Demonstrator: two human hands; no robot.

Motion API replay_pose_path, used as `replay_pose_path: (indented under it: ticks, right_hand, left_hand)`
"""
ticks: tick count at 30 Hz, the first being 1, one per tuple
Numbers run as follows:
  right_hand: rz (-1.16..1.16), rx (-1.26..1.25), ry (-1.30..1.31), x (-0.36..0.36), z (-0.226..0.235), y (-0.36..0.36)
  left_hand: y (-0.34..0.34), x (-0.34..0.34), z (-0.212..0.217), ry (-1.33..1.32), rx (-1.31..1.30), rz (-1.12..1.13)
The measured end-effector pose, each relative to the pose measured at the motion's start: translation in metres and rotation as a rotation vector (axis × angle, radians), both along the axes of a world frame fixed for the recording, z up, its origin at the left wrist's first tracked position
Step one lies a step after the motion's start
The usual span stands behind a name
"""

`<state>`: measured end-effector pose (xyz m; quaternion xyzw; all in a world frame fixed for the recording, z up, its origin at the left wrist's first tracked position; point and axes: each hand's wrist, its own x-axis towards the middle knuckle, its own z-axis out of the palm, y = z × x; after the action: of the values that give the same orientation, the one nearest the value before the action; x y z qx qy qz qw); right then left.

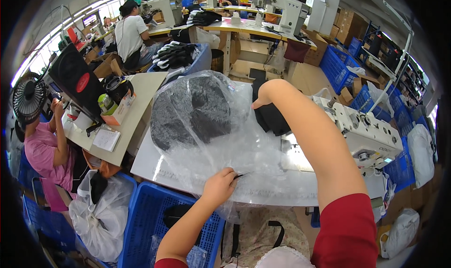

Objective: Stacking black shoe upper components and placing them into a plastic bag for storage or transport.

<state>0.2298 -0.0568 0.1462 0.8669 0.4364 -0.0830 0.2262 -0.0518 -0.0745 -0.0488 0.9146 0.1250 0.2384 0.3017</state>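
Note:
A large clear plastic bag (221, 155) lies spread over the white sewing table, with a bulky bundle of dark grey-black material (188, 111) inside its far left part. At the table's near edge, my left hand (219, 189) has its fingers closed on the bag's near side; a thin dark tip sticks out past them. My right arm reaches across to the far side, where my right hand (269, 92) is curled, thumb pointing down beside the bag's edge. Its other fingers are hidden, so what it grips is unclear. Folded black fabric (272, 118) lies right beneath it.
A white sewing machine (364, 132) stands on the table to the right. Below the near left edge is a blue plastic crate (150, 221). Another table (127, 132) with a speaker and a small box adjoins on the left. Co-workers sit left and farther back.

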Motion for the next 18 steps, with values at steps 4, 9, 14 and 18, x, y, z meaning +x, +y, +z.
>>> replay_pose_path:
  ticks: [4,9,14,18]
  right_hand:
    - [0.148,-0.159,-0.106,-0.071,0.025,-0.007]
    - [0.553,0.103,0.451,-0.173,0.056,-0.112]
    - [0.772,0.291,0.340,-0.171,-0.054,-0.156]
    - [0.516,0.863,0.594,-0.154,-0.078,-0.105]
  left_hand:
    - [0.004,-0.006,-0.001,0.045,-0.044,-0.012]
    - [0.019,-0.028,0.035,0.058,-0.713,0.051]
    - [0.028,-0.037,0.147,-0.286,-1.106,-0.030]
    - [0.040,-0.065,0.181,-0.283,-0.943,-0.219]
